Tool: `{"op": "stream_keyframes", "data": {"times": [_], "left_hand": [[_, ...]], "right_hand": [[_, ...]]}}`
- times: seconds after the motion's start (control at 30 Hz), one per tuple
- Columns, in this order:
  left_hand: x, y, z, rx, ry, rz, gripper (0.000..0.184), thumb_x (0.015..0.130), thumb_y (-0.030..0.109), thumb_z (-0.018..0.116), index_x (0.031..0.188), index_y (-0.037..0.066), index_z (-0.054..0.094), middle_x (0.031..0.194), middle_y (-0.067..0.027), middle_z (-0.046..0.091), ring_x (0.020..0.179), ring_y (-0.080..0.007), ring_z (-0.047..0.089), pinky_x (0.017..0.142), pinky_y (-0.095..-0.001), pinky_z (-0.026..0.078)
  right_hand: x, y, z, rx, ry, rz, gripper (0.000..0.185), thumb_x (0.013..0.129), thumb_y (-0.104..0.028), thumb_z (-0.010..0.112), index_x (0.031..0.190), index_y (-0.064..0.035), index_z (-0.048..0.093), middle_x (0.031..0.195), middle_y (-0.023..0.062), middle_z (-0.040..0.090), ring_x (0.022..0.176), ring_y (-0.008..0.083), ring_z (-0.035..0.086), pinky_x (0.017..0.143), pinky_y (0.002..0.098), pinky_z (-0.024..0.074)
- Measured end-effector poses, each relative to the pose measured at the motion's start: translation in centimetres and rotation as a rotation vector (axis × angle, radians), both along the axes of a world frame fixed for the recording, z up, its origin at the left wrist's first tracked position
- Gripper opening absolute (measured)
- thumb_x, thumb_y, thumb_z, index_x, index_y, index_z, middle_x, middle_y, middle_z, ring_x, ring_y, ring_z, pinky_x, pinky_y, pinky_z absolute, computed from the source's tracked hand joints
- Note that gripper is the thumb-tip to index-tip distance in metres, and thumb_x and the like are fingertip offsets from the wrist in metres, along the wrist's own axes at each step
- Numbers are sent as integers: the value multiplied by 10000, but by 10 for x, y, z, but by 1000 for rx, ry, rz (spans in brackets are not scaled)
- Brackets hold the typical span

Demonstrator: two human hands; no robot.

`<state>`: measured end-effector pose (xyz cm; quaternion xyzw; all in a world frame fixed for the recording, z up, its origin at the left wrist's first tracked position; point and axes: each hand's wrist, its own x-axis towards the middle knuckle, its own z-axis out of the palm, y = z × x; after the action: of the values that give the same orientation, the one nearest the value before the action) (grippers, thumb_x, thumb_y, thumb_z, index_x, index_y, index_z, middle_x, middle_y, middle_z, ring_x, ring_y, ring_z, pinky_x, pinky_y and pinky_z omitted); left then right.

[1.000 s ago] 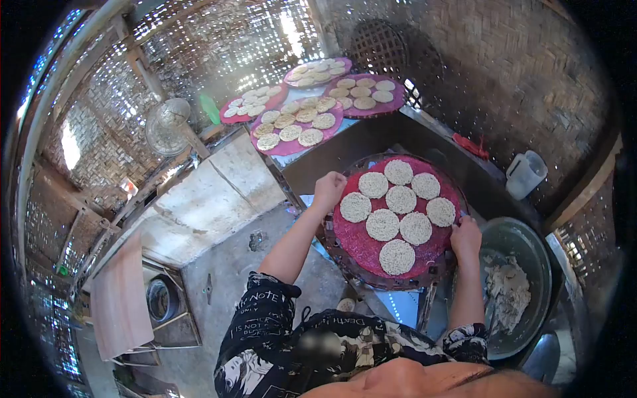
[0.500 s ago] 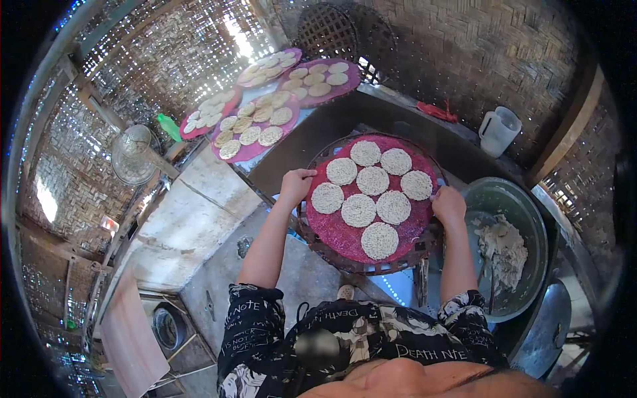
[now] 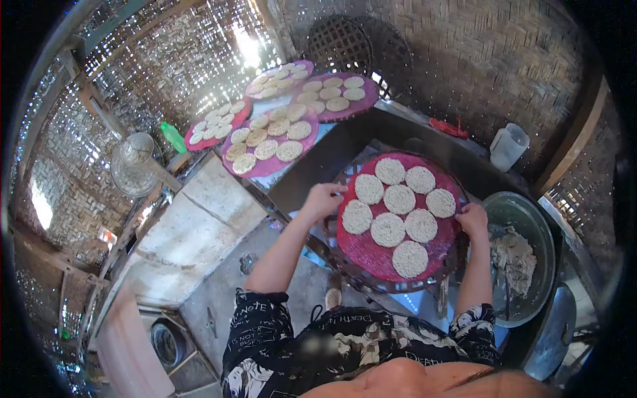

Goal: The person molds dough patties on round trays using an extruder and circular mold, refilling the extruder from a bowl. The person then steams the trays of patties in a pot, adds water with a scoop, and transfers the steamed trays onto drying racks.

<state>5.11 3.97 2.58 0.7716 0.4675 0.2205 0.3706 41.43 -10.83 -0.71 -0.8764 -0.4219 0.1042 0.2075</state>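
Note:
A round pink mesh sheet (image 3: pixel 361 254) lies over a dark woven tray (image 3: pixel 454 261) in front of me. Several pale, grainy round cakes (image 3: pixel 399 199) are spread on it. My left hand (image 3: pixel 324 201) pinches the sheet's left edge between thumb and fingers. At the right edge, my right hand (image 3: pixel 473 220) is closed with its fingertips on the sheet's border. Whether the fingers also catch the tray's rim is hidden.
A large green basin (image 3: pixel 545 233) with pale dough (image 3: pixel 515 262) stands right. Several pink sheets of cakes (image 3: pixel 232 159) rest at the back left, near a green bottle (image 3: pixel 173 136). A plastic jug (image 3: pixel 509 147) and red bag (image 3: pixel 449 127) sit on the back ledge.
The view has shifted, so the scene sits lower and further right. Both hands and the pink sheet have moved slightly right, and more of the tray shows at its left.

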Motion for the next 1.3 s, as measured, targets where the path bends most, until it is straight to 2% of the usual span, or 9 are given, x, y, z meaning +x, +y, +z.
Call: {"op": "stream_keyframes", "data": {"times": [0.1, 0.17, 0.37, 0.53, 0.63, 0.9, 1.1, 1.27, 1.3], "left_hand": [[-5, 6, -7, 48, -5, -77, 318, 691, 91, 569, 1004, 75, 629, 860, -107, 646, 748, -143, 599, 695, -283, 476], [-6, 7, -12, 72, -154, -103, 350, 674, 69, 552, 1019, 54, 614, 861, -153, 631, 757, -192, 614, 691, -299, 476], [-2, 26, -35, -227, -416, -237, 350, 728, -34, 513, 1076, -33, 543, 1014, -115, 586, 861, -173, 582, 710, -283, 504], [-1, 28, -15, -82, -519, -319, 335, 730, -28, 515, 1064, -40, 543, 1050, -126, 561, 876, -177, 575, 728, -279, 498], [-1, 30, 3, -119, -608, -352, 327, 728, -32, 518, 1054, -44, 543, 1030, -126, 566, 870, -175, 575, 735, -277, 494], [-13, 57, 42, -287, -765, -483, 340, 729, -46, 512, 1069, -48, 525, 1013, -107, 566, 772, -144, 576, 654, -268, 501], [-97, 95, 100, -183, -686, -361, 389, 719, 41, 572, 1101, -23, 537, 1040, -60, 563, 851, -114, 531, 744, -238, 438], [-174, 141, 102, 63, -632, -206, 389, 732, 32, 576, 1118, 2, 542, 1044, -62, 567, 834, -109, 537, 744, -239, 442], [-188, 147, 101, 44, -618, -146, 391, 732, 29, 574, 1120, 3, 542, 1049, -62, 566, 840, -110, 537, 741, -236, 443]], "right_hand": [[-14, -1, 11, -28, -104, -11, 194, 627, -151, 625, 792, -58, 586, 808, 167, 594, 832, 323, 570, 731, 392, 447], [-26, -4, 15, 159, -92, -42, 161, 638, -128, 604, 781, -55, 586, 794, 171, 590, 824, 320, 570, 722, 390, 447], [-56, -10, 28, 207, -80, -15, 263, 640, -46, 557, 897, -30, 607, 894, 175, 597, 888, 308, 563, 791, 361, 436], [-60, -15, 37, 181, -94, 46, 471, 578, 38, 544, 1045, 0, 585, 1022, 122, 593, 900, 218, 565, 811, 293, 432], [-62, -15, 56, 242, 62, 34, 518, 562, 39, 546, 1079, 14, 561, 1105, 156, 559, 1047, 256, 518, 914, 305, 384], [-98, 2, 152, 314, 275, 119, 478, 579, 50, 512, 1055, 59, 555, 1068, 95, 568, 941, 156, 539, 826, 251, 408], [-137, 60, 215, 218, 183, 263, 500, 593, -54, 562, 1081, 50, 543, 1103, 84, 564, 1003, 161, 516, 888, 267, 374], [-193, 157, 224, 321, 64, 575, 498, 610, -55, 540, 1096, 48, 535, 1135, 131, 549, 1061, 202, 499, 921, 273, 354], [-209, 178, 223, 303, 189, 542, 505, 600, -50, 537, 1095, 52, 533, 1132, 133, 551, 1061, 207, 500, 920, 276, 357]]}}
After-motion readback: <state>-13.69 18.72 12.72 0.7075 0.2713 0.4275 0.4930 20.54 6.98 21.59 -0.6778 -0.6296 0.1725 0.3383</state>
